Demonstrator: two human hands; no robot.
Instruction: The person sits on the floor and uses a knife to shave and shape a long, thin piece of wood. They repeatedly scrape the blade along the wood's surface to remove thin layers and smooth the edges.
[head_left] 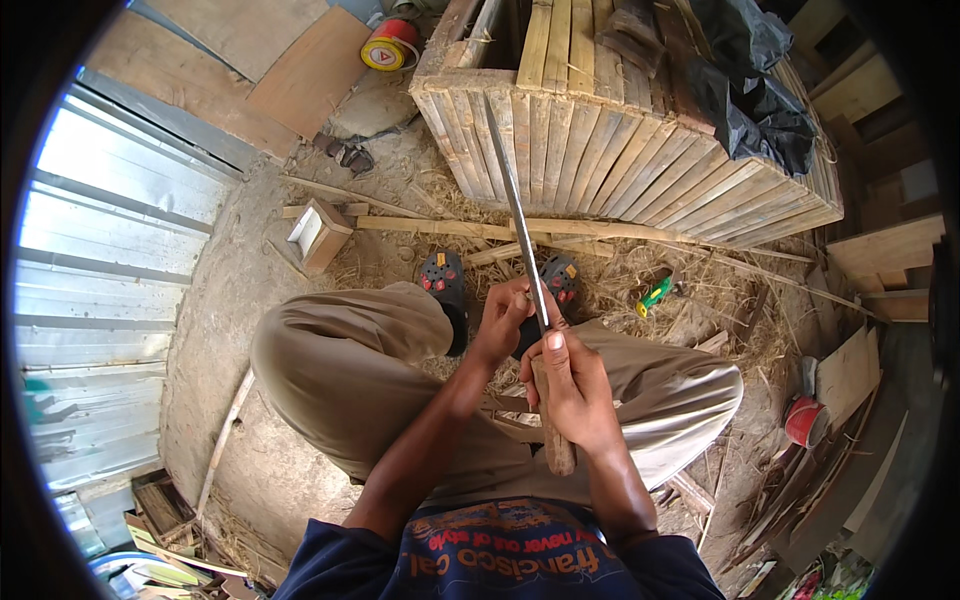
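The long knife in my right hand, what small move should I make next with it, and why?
Probably push the long knife a little further away from you, keeping the stroke short. The right hand grips its wooden handle with the blade pointing away, and the left hand pinches something small right against the blade, too hidden to identify. With fingers that close to the edge, a short, controlled stroke seems safest.

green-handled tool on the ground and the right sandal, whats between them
In the head view, only straw and wood shavings lie between the right sandal and the green-handled tool; no other object sits there.
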